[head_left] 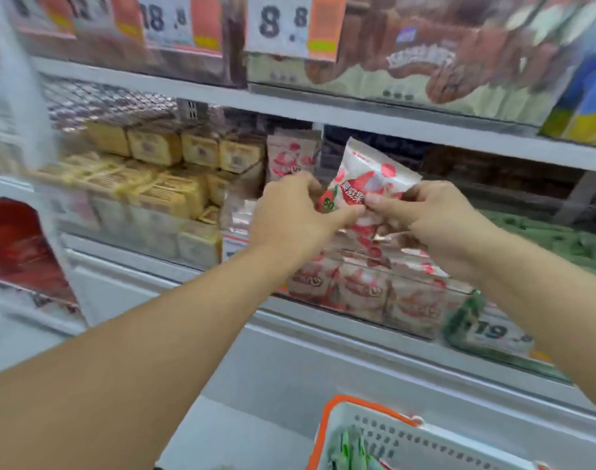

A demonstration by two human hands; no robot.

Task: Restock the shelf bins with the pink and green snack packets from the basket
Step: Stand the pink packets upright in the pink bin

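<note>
This is a shop aisle, with white metal shelves running across at a slant. Big price cards (283, 25) hang along the top shelf, above brown-printed bags (425, 62). On the middle shelf, yellow boxed snacks (161, 171) sit stacked at the left, a clear bin (364, 293) of pink snack packets stands in the centre, and green packets (561, 239) lie at the right.

Both arms reach up over that clear bin. The left hand (290, 215) and the right hand (435, 218) together hold one pink packet (371, 178) just above the pink ones already in the bin; the fingers (384, 203) of the right hand pinch its front, and the left thumb and fingers grip its left edge.

Low down, a white basket with an orange rim (408, 435) is cut off by the bottom edge, with green packets (351, 449) showing inside it. Most of the shelf goods are blurred, so their print cannot be read. A red thing (15, 245) at the far left is too smeared to name.
</note>
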